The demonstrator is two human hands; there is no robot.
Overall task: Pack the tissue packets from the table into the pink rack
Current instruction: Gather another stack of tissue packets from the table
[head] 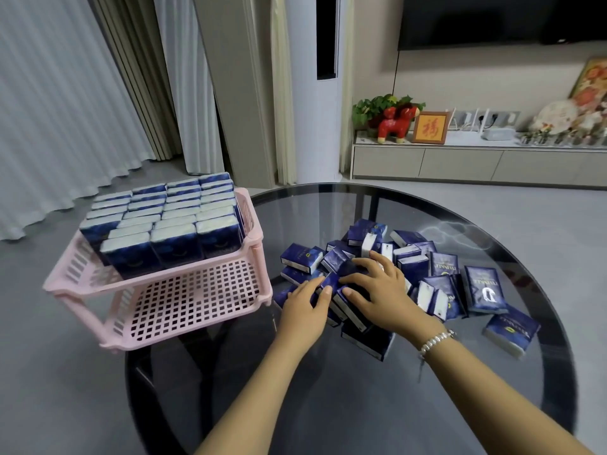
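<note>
A pile of several dark blue tissue packets [483, 287] lies on the round dark glass table [328, 405]. The pink two-tier rack [203, 300] stands at the table's left edge. Its upper tier is filled with upright blue packets [164, 218]; its lower tier shows bare pink mesh. My left hand [303, 303] rests on packets at the pile's left side, fingers curled around one. My right hand [377, 287] lies spread over packets in the pile's middle, pressing on them; a bead bracelet is on that wrist.
A loose packet [510, 333] lies apart at the right of the pile. Grey floor surrounds the table. Behind are curtains, a white standing air conditioner [315, 93] and a low TV cabinet [460, 159] with ornaments.
</note>
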